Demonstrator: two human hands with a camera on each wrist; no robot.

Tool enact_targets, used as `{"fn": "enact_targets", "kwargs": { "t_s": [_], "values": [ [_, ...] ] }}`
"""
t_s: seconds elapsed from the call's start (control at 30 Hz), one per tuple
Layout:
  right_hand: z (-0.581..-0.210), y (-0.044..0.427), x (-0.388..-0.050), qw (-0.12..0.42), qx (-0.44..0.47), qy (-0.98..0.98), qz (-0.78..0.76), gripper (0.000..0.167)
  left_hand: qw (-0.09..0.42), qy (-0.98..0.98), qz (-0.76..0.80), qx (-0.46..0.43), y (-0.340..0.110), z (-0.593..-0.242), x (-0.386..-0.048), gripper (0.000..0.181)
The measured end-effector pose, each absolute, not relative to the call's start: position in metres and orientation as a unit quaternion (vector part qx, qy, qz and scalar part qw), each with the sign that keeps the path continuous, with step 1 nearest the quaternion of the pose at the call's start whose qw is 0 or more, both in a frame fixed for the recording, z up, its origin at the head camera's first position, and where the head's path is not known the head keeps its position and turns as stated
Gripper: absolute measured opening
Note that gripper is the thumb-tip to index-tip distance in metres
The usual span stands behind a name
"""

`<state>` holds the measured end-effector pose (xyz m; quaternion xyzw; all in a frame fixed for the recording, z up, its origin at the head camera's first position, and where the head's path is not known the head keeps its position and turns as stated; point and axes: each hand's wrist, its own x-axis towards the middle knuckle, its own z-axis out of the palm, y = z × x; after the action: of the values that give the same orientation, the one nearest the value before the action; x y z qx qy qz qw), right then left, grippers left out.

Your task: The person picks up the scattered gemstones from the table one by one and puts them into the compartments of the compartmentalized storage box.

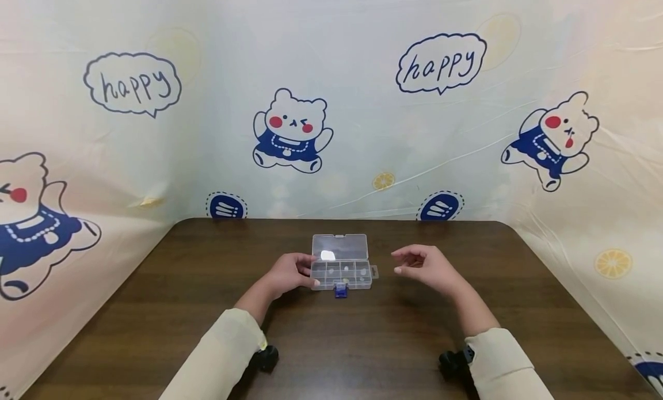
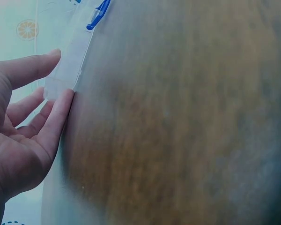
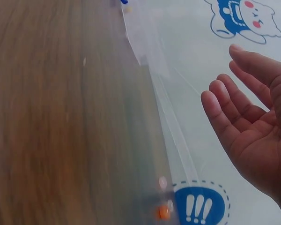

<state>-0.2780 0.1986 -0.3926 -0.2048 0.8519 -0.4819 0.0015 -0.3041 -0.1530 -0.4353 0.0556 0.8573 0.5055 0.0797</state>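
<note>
A clear plastic box [image 1: 340, 285] with small compartments stands on the table, its lid [image 1: 339, 247] raised at the back and a blue latch [image 1: 340, 290] at the front. Several compartments hold small pale pieces, too small to make out. My left hand [image 1: 290, 273] grips the box's left end, thumb at the front corner and fingers towards the back; the left wrist view shows this hand [image 2: 28, 126] at the end of the box [image 2: 68, 65]. My right hand [image 1: 427, 266] hovers right of the box, apart from it, fingers loosely bent and empty, as the right wrist view of the hand [image 3: 257, 112] also shows.
The brown table [image 1: 331, 342] reaches back to a patterned cloth [image 1: 362, 129]. In the right wrist view, a small orange piece [image 3: 164, 213] and pale pieces [image 3: 162, 182] appear near the bottom; what they rest on is unclear.
</note>
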Motion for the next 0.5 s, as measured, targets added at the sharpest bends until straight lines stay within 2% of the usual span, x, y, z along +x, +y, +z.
{"fn": "enact_targets", "kwargs": {
  "t_s": [0.5],
  "values": [
    [-0.400, 0.240, -0.276, 0.012, -0.175, 0.862, -0.475, 0.036, 0.083, 0.855, 0.509, 0.052, -0.152, -0.435, -0.304, 0.061]
  ]
}}
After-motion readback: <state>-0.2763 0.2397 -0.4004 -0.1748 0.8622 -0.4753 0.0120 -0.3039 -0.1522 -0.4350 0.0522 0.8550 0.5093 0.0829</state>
